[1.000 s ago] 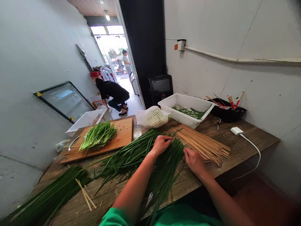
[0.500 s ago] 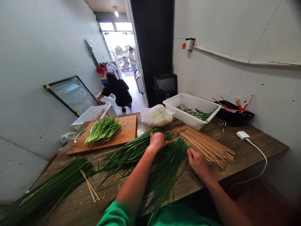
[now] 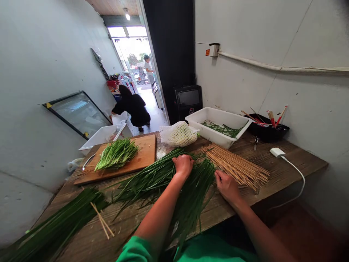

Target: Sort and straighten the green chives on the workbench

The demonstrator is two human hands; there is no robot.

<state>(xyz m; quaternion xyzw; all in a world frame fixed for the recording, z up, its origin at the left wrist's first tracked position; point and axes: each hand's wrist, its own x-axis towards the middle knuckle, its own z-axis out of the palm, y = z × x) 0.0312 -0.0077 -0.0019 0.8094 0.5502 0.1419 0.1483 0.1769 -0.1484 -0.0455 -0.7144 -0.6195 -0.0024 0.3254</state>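
My left hand [image 3: 183, 165] is curled into a fist on the root end of a long pile of green chives [image 3: 163, 182] lying across the wooden table [image 3: 289, 171]. My right hand [image 3: 227, 185] rests at the pile's right edge, fingers bent against the chives, just beside a spread bundle of bamboo skewers [image 3: 237, 167]. Whether the right fingers pinch any stalks is hidden.
A cutting board [image 3: 144, 154] with trimmed chives [image 3: 116, 154] lies at the back left, another chive bundle [image 3: 54, 225] and two loose skewers [image 3: 102, 220] at front left. Behind are a net bag [image 3: 178, 134], white tub [image 3: 218, 125], black tray [image 3: 265, 131], charger [image 3: 276, 152]. A person crouches beyond the doorway [image 3: 132, 107].
My left hand has closed from flat fingers into a fist on the chives' ends. My right hand stays by the skewers. The crouching person has shifted a little.
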